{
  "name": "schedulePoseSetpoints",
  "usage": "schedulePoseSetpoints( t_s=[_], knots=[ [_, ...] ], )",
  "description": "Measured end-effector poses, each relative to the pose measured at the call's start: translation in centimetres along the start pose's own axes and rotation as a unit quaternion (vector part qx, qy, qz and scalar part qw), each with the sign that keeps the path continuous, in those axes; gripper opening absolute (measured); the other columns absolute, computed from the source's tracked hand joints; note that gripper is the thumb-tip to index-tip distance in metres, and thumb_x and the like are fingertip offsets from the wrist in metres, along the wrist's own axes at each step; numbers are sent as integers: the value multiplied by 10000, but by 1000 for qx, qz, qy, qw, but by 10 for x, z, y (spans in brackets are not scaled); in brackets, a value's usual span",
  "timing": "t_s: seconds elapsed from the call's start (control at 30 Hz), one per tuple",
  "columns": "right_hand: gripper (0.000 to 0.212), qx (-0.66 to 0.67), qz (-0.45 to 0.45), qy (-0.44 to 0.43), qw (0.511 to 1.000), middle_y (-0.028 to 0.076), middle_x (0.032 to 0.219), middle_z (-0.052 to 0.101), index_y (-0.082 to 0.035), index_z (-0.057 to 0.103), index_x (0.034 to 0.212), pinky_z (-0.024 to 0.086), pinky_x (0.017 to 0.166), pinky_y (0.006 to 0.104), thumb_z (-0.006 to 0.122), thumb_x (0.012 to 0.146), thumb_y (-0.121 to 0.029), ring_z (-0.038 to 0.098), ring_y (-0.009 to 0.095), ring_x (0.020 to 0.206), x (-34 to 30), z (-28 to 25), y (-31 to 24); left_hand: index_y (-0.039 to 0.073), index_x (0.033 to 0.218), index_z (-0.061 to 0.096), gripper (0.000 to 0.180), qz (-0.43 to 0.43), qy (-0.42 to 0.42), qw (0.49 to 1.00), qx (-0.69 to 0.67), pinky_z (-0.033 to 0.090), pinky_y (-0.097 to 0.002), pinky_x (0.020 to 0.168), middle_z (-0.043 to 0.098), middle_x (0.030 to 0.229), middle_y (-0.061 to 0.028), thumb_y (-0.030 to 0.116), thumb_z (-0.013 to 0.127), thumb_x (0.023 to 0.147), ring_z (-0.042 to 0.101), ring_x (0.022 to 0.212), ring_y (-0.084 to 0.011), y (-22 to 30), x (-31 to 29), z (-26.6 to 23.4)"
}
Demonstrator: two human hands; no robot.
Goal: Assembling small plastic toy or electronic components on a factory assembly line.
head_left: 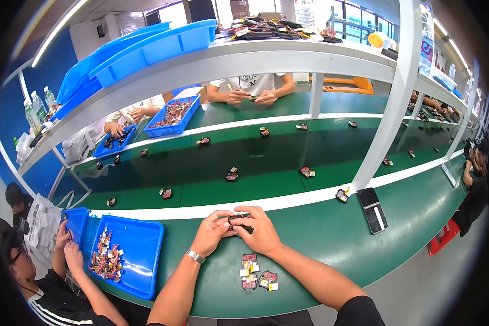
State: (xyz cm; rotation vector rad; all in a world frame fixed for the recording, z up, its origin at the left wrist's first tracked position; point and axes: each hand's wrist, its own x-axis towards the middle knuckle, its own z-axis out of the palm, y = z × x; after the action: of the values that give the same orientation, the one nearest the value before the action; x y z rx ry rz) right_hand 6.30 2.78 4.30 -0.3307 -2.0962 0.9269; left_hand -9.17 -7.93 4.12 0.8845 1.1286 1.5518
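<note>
Fingertips (pixel 249 209) of the left hand (pixel 209 233) and right hand (pixel 262 232) meet around a small dark part (pixel 235 219), both hands clamped on it just above the green table (pixel 326 239). The fingers hide much of that part (its finer details cannot be told), and a metal-banded watch (pixel 195 256) circles the left wrist.

Nearer the body than the hands, between the two forearms, three small assemblies (pixel 249 281) lie clustered on the table, with reddish boards, dark frames and white and yellow pieces. Left of the hands sits a blue tray (pixel 156 239) bearing a loose heap of similar reddish pieces (pixel 107 261). Farther left, a co-worker (pixel 65 296) in black holds both hands near another blue tray (pixel 80 216).

Right of the hands and slightly beyond them lies a flat black rectangular object (pixel 370 209) with a pale strip; near its left side, a single assembly (pixel 342 195) rests by the foot of a white post (pixel 388 103). Straight beyond the hands, past a white rail (pixel 201 211), more assemblies (pixel 307 171) lie well apart on a green belt (pixel 271 190). Across the belt, a person in a white shirt (pixel 252 82) works with both hands raised.
</note>
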Motion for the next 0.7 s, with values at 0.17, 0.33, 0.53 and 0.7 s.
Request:
schedulePoseSetpoints(
  t_s=[0.17, 0.33, 0.53, 0.7],
  knots=[
    [175, 14, 11, 4, 1000, 77, 1211, 615, -100, 744, 962, 519, 885, 356, 708, 795, -63, 556, 271, 1105, -2, 0, 2, 1, 1262, 489, 285, -12, 3, 1000, -3, 551, -329, 925, 634, 1158, -147, 58, 504, 983, 638, 1067, -198, -1, 0, 2],
    [184, 39, 13, 4, 999, 81, 1230, 617, -99, 746, 963, 517, 887, 357, 704, 790, -57, 562, 264, 1106, -1, 3, 1, -4, 1247, 497, 275, -8, 27, 999, 24, 562, -343, 910, 643, 1148, -158, 48, 514, 978, 646, 1053, -211, -2, -2, 2],
    [206, 43, 16, -5, 999, 93, 1301, 586, -90, 726, 990, 476, 950, 386, 704, 790, -46, 530, 299, 1191, 3, 2, -1, -46, 1224, 512, 246, 9, 57, 998, 39, 569, -315, 902, 644, 1132, -157, -3, 464, 986, 650, 1035, -203, -1, 0, 9],
    [187, 31, 28, -26, 999, 123, 1287, 567, -63, 702, 994, 448, 990, 419, 677, 809, -69, 511, 327, 1204, 5, 4, -5, -26, 1238, 514, 258, 8, 62, 997, 46, 564, -318, 915, 642, 1137, -150, 0, 454, 989, 643, 1048, -196, 4, -1, 10]
  ],
)
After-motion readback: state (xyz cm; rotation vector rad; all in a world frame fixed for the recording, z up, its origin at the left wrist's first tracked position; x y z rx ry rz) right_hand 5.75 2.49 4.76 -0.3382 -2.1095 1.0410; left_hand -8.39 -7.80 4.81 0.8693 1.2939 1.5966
